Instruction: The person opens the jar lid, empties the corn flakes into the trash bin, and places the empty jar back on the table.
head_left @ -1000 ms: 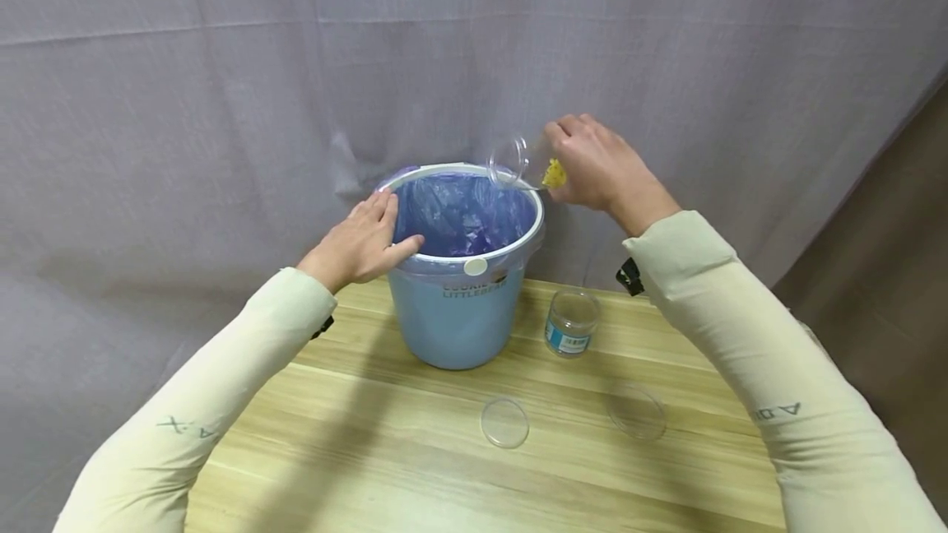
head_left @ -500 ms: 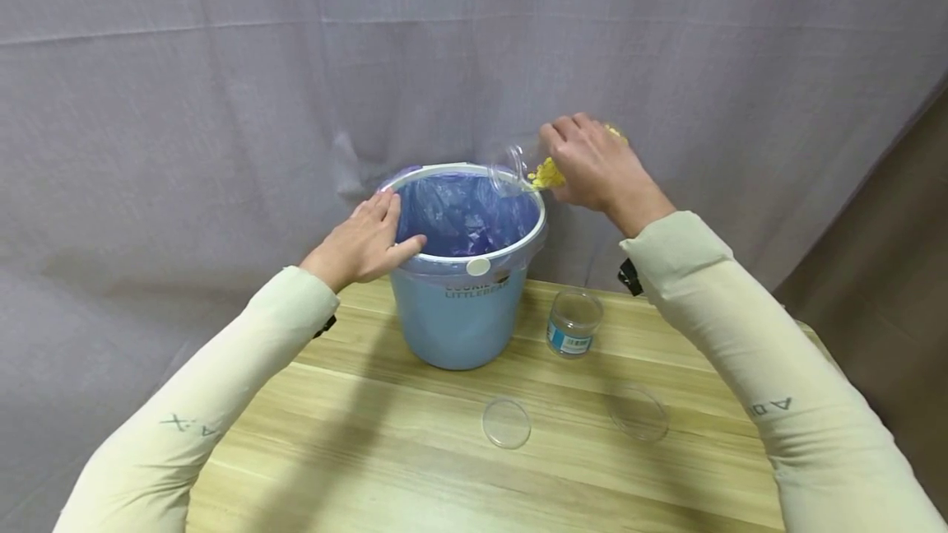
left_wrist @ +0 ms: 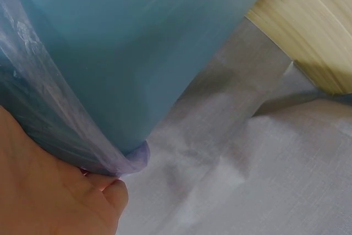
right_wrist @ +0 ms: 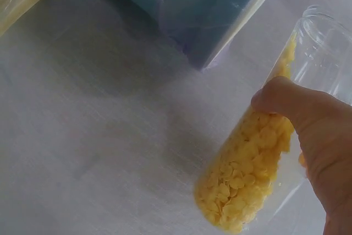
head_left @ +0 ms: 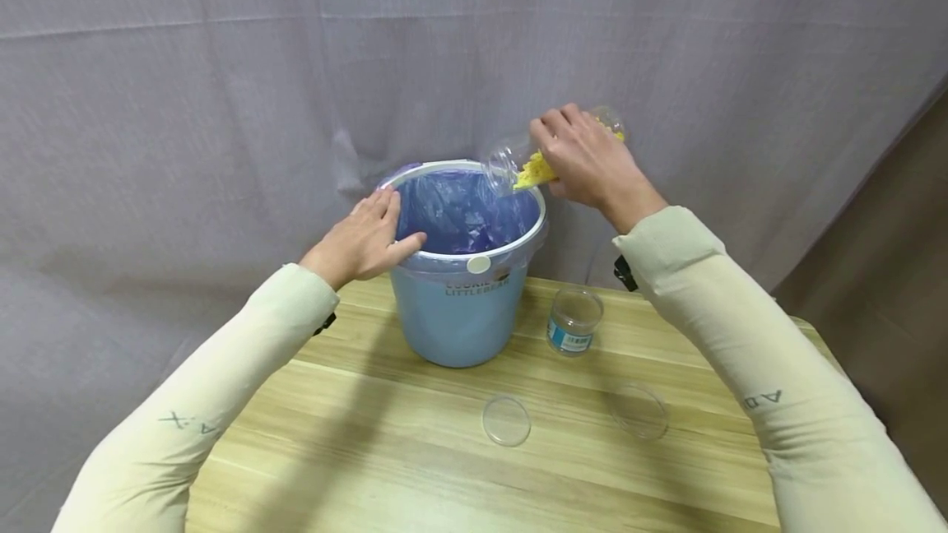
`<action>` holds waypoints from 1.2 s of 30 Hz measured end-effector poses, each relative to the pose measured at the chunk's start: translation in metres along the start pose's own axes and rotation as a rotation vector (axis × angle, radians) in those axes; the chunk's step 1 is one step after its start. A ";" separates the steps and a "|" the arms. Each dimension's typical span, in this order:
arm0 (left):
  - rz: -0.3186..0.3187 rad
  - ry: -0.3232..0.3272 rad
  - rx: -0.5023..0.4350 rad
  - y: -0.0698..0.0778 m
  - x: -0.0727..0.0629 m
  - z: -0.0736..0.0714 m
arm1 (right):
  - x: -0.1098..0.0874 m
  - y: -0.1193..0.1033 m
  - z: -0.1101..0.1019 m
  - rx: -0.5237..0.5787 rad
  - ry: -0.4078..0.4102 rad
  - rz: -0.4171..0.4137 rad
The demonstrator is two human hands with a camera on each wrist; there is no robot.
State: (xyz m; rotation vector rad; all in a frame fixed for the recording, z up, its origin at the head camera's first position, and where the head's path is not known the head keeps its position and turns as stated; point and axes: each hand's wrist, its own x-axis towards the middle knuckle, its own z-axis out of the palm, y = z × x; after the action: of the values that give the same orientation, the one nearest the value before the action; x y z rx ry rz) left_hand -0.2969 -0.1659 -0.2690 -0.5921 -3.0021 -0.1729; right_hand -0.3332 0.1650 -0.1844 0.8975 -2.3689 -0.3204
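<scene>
My right hand (head_left: 588,156) grips a clear, lidless plastic jar (right_wrist: 236,174) around its middle, holding it tilted with its mouth toward the left. Yellow flakes (head_left: 535,173) lie along the jar's lower side and reach close to its mouth, which hangs over the right rim of a blue bucket (head_left: 457,315). The right wrist view shows many flakes toward the jar's base. A translucent purplish bag (head_left: 452,204) lines the bucket. My left hand (head_left: 358,238) rests on the bucket's left rim, its fingers fairly straight and thumb spread; in the left wrist view its fingertips are partly hidden.
A second clear jar (head_left: 574,321) with a blue and white label stands right of the bucket on the wooden table (head_left: 415,467). Two clear round lids, a smaller lid (head_left: 507,420) and a larger lid (head_left: 640,411), lie in front. A grey curtain (head_left: 222,105) hangs behind.
The jar in my right hand has moved slightly left and tipped further. The yellow flakes have slid toward its mouth. My left hand stays on the rim.
</scene>
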 end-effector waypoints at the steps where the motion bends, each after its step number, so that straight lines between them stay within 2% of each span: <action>1: -0.001 0.000 -0.001 0.000 0.000 0.000 | 0.001 0.000 0.000 -0.003 0.003 0.000; 11: -0.003 0.001 0.006 0.001 0.000 0.001 | 0.003 -0.001 -0.001 -0.019 0.039 -0.038; 22: 0.000 0.001 0.003 0.006 0.004 0.003 | -0.001 0.002 -0.005 -0.070 -0.005 -0.039; 36: 0.007 0.003 0.003 0.005 0.003 0.002 | 0.001 0.005 -0.006 -0.107 0.024 -0.080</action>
State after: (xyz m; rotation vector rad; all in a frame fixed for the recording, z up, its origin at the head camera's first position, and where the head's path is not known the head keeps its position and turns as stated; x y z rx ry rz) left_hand -0.2979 -0.1598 -0.2701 -0.6013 -2.9961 -0.1682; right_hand -0.3329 0.1682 -0.1766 0.9422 -2.2744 -0.4612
